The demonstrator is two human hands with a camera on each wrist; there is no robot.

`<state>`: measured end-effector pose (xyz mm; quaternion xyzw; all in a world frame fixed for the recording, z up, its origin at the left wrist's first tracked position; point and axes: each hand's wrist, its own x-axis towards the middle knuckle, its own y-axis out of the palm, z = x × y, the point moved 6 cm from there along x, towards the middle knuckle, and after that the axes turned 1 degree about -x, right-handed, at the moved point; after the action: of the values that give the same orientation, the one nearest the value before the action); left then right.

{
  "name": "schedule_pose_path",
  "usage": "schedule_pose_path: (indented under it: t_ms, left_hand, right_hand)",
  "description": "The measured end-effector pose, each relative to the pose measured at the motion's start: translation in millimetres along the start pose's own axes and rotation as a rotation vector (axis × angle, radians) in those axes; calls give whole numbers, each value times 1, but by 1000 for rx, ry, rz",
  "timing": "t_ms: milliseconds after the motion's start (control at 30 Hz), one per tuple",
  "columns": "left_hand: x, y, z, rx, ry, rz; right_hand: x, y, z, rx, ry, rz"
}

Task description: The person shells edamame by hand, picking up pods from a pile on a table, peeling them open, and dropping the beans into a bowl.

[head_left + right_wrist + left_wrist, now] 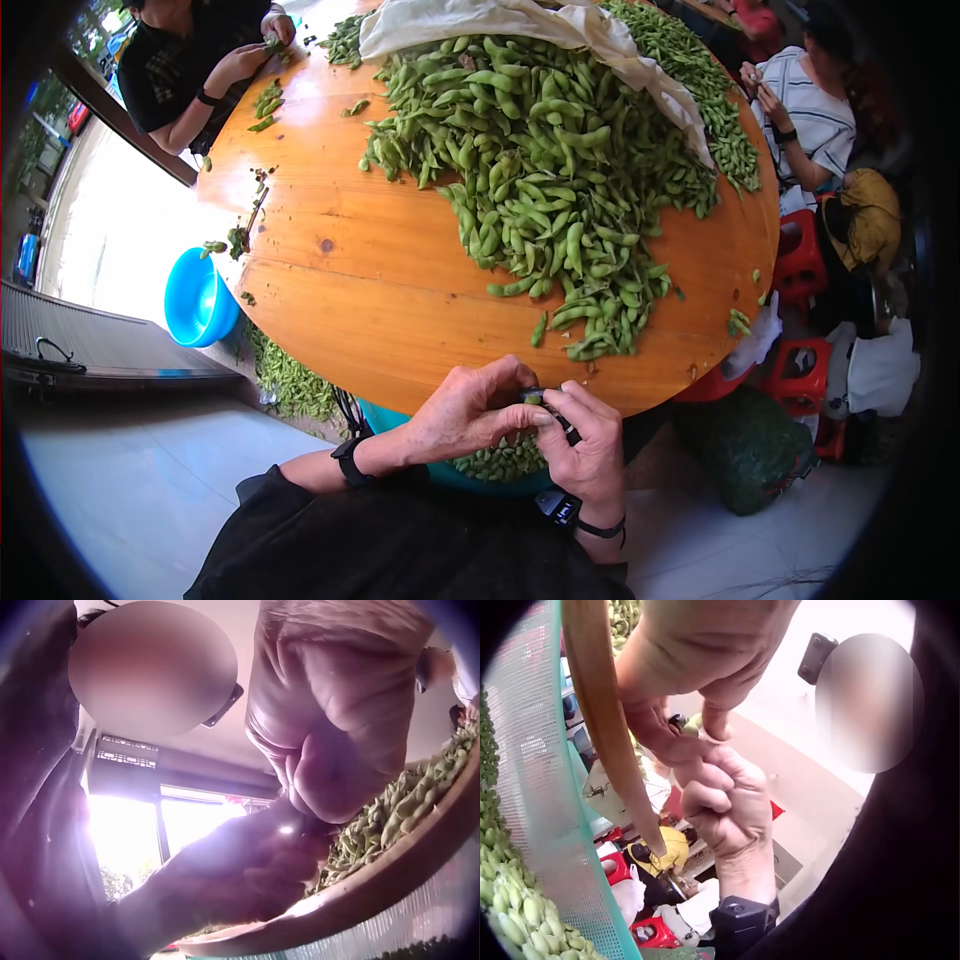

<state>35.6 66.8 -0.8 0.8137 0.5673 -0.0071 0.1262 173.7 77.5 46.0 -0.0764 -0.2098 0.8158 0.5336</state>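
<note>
Just off the table's (320,220) near edge, the left hand (470,405) and right hand (588,440) meet above a teal basket (604,847) that sits lower than the table. Both grips are narrow, fingertips pinching one green pod (533,399) between them (a small dark thing (677,720) shows there too, unclear what). Loose beans (500,460) lie in the basket, so the step in hand looks like shelling. The next move probably calls for pressing the pod open over the basket, then taking another from the heap (540,180) on the table.
</note>
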Motion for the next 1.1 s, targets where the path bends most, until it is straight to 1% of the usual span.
schedule_pose_path:
  t_ms: [33,100,167,233,267,300,333,367,433,500,567,633,667,700,733,767,833,867,900,933,967,1033,1067,1100]
  left_hand:
    - [0,1,-4,1,-2,0]
    - [-3,3,-22,376,231,-26]
    - [-5,1,-19,422,220,-5]
    - [-6,0,-18,572,193,42]
    - [-6,-1,-20,573,193,39]
    - [-5,-2,-22,557,203,72]
    - [-5,-2,-24,542,212,105]
    - [-4,-4,-28,543,214,102]
    - [-4,-6,-27,520,105,177]
    - [-5,-9,-24,508,114,201]
    - [-7,-12,-24,497,122,223]
    - [-8,-14,-21,314,3,247]
    - [-8,-15,-21,312,5,244]
    - [-8,-17,-15,175,-90,225]
    - [-8,-17,-8,36,-185,206]
    - [-9,-15,-6,34,-182,204]
    - [-10,-15,-2,-208,-158,72]
    - [-9,-14,-2,-210,-157,70]
    - [-9,-14,2,-347,-216,27]
    - [-9,-13,5,-483,-275,-16]
    - [-10,-10,8,-484,-273,-16]
    - [-10,-8,11,-593,-170,-91]
    - [-9,-6,10,-595,-170,-94]
    - [-8,-6,8,-590,-178,-139]
  right_hand:
    - [0,0,0,-29,20,9]
    - [-2,1,-6,-21,28,6]
    - [-2,1,-4,-54,-22,-5]
    - [-1,1,-5,-44,-8,6]
    - [-1,1,-5,-35,4,18]
    - [0,2,-6,-35,1,20]
    - [0,3,-11,17,45,33]
    - [-1,4,-15,69,90,47]
    - [-2,6,-20,90,101,56]
    - [-2,7,-20,110,114,68]
    - [-3,11,-25,224,254,110]
    - [-2,14,-23,174,222,97]
    - [-1,17,-20,126,192,81]
    - [-1,22,-18,125,191,84]
    - [0,22,-10,-26,85,-27]
    - [0,22,0,-176,-24,-140]
    - [-1,30,4,-198,-45,-153]
    - [-3,34,10,-301,-75,-216]
    - [-4,36,16,-404,-106,-279]
    - [-4,39,18,-403,-101,-275]
    - [-3,42,19,-403,-103,-273]
    - [-3,44,21,-427,-111,-356]
    - [-1,48,19,-427,-111,-352]
    - [-1,50,20,-491,-147,-392]
